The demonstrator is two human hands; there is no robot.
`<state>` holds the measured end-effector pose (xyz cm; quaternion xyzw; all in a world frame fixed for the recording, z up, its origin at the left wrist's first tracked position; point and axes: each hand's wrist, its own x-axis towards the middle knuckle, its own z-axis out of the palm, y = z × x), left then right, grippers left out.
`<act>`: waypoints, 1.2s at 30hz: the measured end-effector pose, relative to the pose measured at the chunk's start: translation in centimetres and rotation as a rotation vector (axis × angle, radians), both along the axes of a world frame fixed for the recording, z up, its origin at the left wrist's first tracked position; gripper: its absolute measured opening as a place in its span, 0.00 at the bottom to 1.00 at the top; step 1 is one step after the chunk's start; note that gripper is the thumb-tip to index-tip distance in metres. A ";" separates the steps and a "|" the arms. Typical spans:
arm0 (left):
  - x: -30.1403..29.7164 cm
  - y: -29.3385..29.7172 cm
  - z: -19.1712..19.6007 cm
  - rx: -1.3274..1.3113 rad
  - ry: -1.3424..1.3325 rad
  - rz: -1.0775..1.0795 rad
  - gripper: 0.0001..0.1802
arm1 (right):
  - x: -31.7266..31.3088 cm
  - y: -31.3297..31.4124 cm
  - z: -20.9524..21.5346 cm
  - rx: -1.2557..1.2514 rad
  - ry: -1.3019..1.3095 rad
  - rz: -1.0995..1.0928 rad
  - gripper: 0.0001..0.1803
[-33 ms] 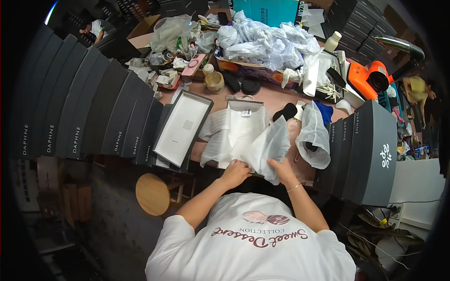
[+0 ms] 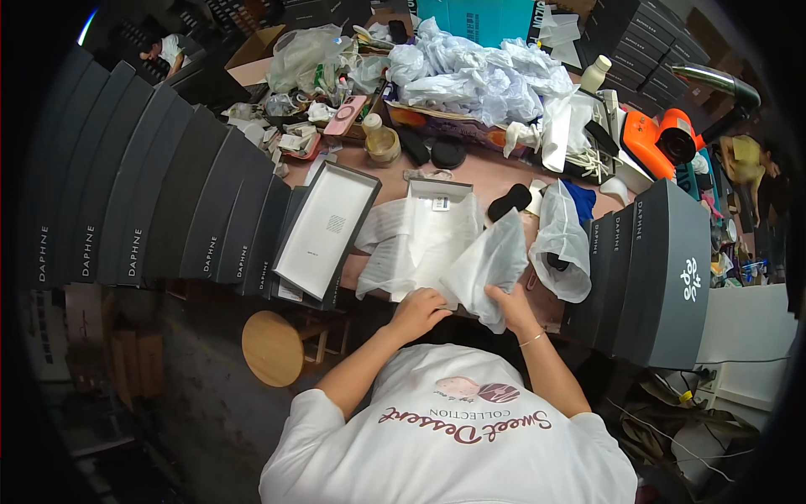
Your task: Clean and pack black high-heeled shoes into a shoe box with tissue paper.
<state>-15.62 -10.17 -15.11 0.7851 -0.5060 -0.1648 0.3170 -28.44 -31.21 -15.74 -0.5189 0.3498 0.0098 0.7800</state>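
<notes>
A: What is being handled, and where is it found?

B: White tissue paper (image 2: 420, 244) is spread at the near edge of the bench (image 2: 495, 181), over an open shoe box whose rim shows at the far side. One loose sheet (image 2: 491, 265) is lifted on the right.

A: How is it judged to handle?

B: It is judged very light, limp and easily torn or creased; a gentle pinch at an edge or corner is thought best.

A: And the hands?

B: The left hand (image 2: 416, 312) is laid curled on the paper's near edge. The right hand (image 2: 508, 307) is closed on the lifted sheet's lower corner.

A: What lies around?

B: A box lid (image 2: 323, 231) is propped to the left, against a row of dark boxes (image 2: 151, 210). A plastic bag (image 2: 561, 244) is seen to the right, and a wooden stool (image 2: 273, 346) below the bench. The far side is crowded with crumpled wrapping.
</notes>
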 end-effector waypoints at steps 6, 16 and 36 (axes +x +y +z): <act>2.9 9.0 -5.0 -0.234 1.761 1.352 0.25 | -2.0 -1.7 3.6 -0.314 0.005 -0.109 0.26; 2.2 9.0 -5.9 -0.810 1.595 1.132 0.21 | -2.7 -4.6 4.3 -1.320 0.146 0.042 0.25; 11.0 6.7 3.4 -0.666 1.541 0.848 0.13 | 13.6 7.1 -6.7 -0.657 0.286 0.420 0.30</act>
